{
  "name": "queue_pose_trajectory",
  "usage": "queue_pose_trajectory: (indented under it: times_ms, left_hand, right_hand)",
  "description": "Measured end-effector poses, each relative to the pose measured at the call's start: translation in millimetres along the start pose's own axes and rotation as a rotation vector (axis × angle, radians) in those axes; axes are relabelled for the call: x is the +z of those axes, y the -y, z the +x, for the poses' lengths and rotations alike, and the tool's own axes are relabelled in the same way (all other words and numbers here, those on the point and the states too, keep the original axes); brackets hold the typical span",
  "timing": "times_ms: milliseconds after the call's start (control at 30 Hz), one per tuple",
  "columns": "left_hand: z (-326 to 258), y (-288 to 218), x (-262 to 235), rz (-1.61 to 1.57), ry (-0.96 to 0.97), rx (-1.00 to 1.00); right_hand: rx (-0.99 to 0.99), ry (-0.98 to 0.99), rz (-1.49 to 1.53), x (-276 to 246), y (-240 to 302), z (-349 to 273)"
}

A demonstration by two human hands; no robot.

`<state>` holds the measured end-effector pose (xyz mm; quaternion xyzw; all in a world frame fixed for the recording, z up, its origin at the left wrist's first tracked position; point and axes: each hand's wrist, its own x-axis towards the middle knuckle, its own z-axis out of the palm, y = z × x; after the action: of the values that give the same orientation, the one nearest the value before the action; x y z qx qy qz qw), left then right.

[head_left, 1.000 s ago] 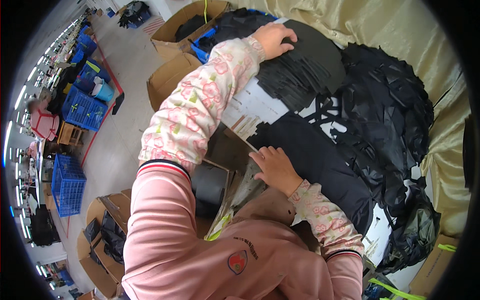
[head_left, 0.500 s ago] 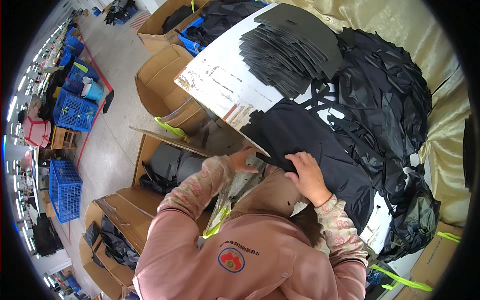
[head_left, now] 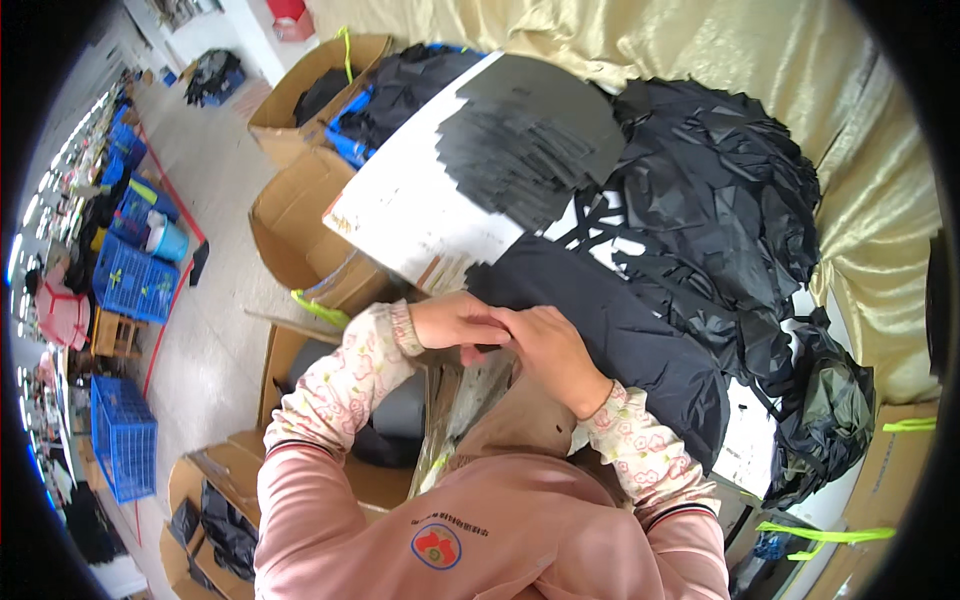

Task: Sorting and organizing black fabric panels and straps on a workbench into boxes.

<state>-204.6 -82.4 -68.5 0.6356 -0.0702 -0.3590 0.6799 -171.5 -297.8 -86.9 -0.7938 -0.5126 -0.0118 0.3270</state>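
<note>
My left hand [head_left: 455,322] and my right hand [head_left: 553,350] meet at the near edge of the table, fingertips touching and closed. A small dark bit of a black fabric strip [head_left: 487,348] shows between the fingers; the rest of it is hidden. Just beyond my hands, a large black fabric panel [head_left: 610,325] lies spread over the table and reaches down to the right. Farther back sits a fanned stack of dark grey sheets [head_left: 530,140]. To its right is a big heap of crumpled black fabric [head_left: 720,190].
The white table [head_left: 400,200] slants away from me. Open cardboard boxes [head_left: 300,205] stand along its left side, one holding a grey roll [head_left: 400,405]. Blue plastic crates [head_left: 125,430] line the aisle at far left. A gold curtain [head_left: 700,40] hangs behind the table.
My left hand has come up to the right hand, and the right hand has shifted left, so the fingertips now meet. The view has tilted, with the table appearing lower and farther left.
</note>
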Motion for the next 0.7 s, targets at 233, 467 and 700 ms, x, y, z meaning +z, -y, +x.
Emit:
queue_pose_trajectory:
  times_ms: [233, 467, 700]
  left_hand:
    - [65.1, -121.6, -96.0, 1.424, -0.932, 0.554]
    - [115.4, -178.8, -157.9, 1.728, -0.622, -0.150]
    - [77.4, -181.6, -135.7, 1.438, -0.633, 0.366]
  right_hand:
    - [0.568, -0.241, 0.979, -49.0, -19.9, -2.1]
    - [0.558, -0.275, 0.986, -62.6, -20.0, -7.5]
    - [0.527, -0.331, 0.928, -44.4, -30.0, -7.2]
